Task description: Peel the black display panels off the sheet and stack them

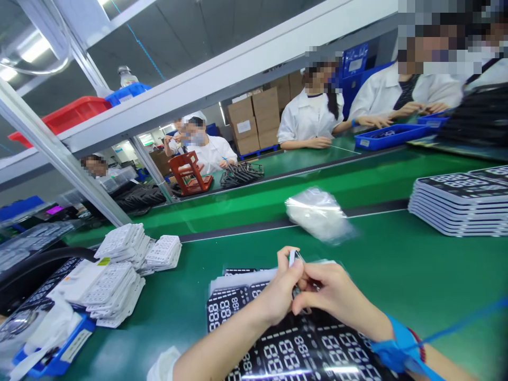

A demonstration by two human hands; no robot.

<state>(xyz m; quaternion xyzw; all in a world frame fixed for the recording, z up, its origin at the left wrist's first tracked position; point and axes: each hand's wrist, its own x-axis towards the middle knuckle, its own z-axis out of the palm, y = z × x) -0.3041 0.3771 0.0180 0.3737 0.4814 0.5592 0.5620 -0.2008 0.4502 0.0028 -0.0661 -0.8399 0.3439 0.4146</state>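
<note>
Black LED display panels (293,346) stacked on a green workbench (397,254), lower centre of the frame.
A small glinting part (294,259), possibly metal, is pinched between the pressed-together fingers of the left hand (273,291) and right hand (337,299), just above the panels; a blue wrist strap (399,344) is worn on the right wrist.

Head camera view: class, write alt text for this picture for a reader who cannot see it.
A person's left hand and right hand pinch a small pale part above a stack of black digit-display panels on a green workbench. A blue wrist strap circles the right wrist; co-workers in white coats work across the bench.
</note>
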